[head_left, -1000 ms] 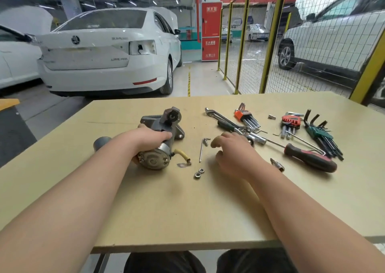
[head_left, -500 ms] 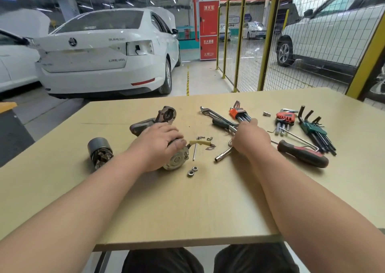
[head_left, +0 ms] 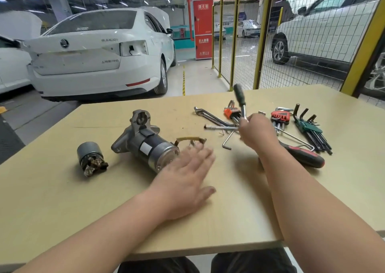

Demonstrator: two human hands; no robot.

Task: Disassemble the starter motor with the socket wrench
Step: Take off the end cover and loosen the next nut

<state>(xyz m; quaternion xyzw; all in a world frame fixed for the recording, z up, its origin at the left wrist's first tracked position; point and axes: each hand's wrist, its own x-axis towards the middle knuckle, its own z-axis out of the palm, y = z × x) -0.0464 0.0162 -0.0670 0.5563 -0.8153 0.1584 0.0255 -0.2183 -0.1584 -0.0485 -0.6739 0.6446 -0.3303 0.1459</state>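
The starter motor lies on its side on the wooden table, grey nose housing pointing away, a yellow lead at its near end. Its detached solenoid stands to the left. My left hand hovers flat with fingers spread just right of the motor's end cap, blurred, holding nothing. My right hand grips the socket wrench, whose dark green handle sticks up and away; its socket end is hidden by my hand.
Around my right hand lie a long bolt, an L-shaped hex key, bent wrenches, orange, red and green hex key sets and a red-black screwdriver. Cars and a yellow mesh fence stand beyond the table.
My left hand has let go of the starter motor and moved right, opening flat. My right hand has picked the socket wrench up off the table. The motor now lies uncovered.
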